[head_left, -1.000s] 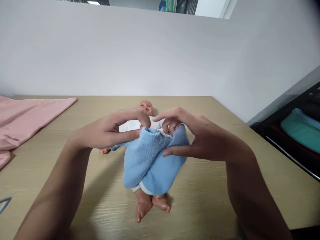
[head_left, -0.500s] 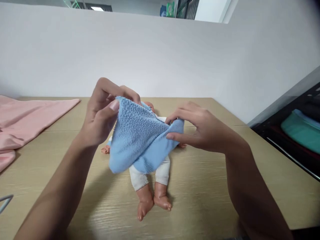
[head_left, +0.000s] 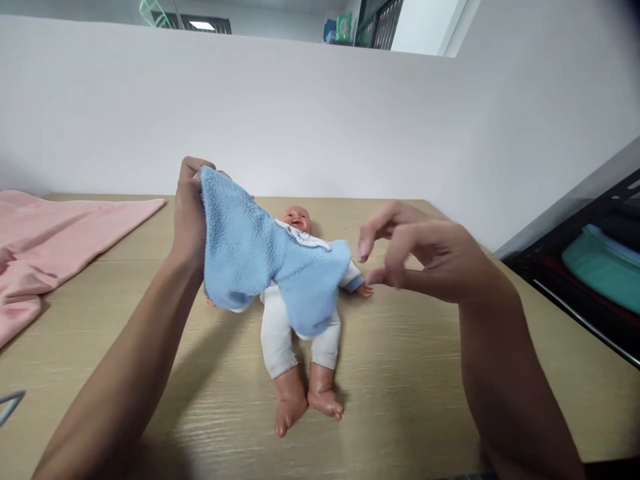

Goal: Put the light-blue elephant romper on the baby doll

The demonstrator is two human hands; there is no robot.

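Observation:
My left hand [head_left: 193, 207] is closed on the upper left corner of a small blue fleecy cloth piece [head_left: 245, 240] with white trim along part of its upper edge. The cloth hangs in two lobes above a baby doll [head_left: 277, 333] lying face up, hiding its chest and most of one arm. The doll wears a white outfit with blue cuffs, and its feet are bare. Beyond the cloth's right end, my right hand [head_left: 415, 250] is held with curled fingers apart, gripping nothing. Some of my left fingers are hidden behind the cloth.
A pink cloth [head_left: 60, 247] spreads over the left side of the wooden table [head_left: 410, 400]. A grey bent rod end [head_left: 13, 403] pokes in at the lower left. To the right, a dark rack [head_left: 555, 267] holds a folded green cloth [head_left: 603, 267]. A white wall stands behind.
My right hand has let go of the cloth and drawn back to the right. My left hand has moved slightly left with the cloth, uncovering the doll's face and one arm.

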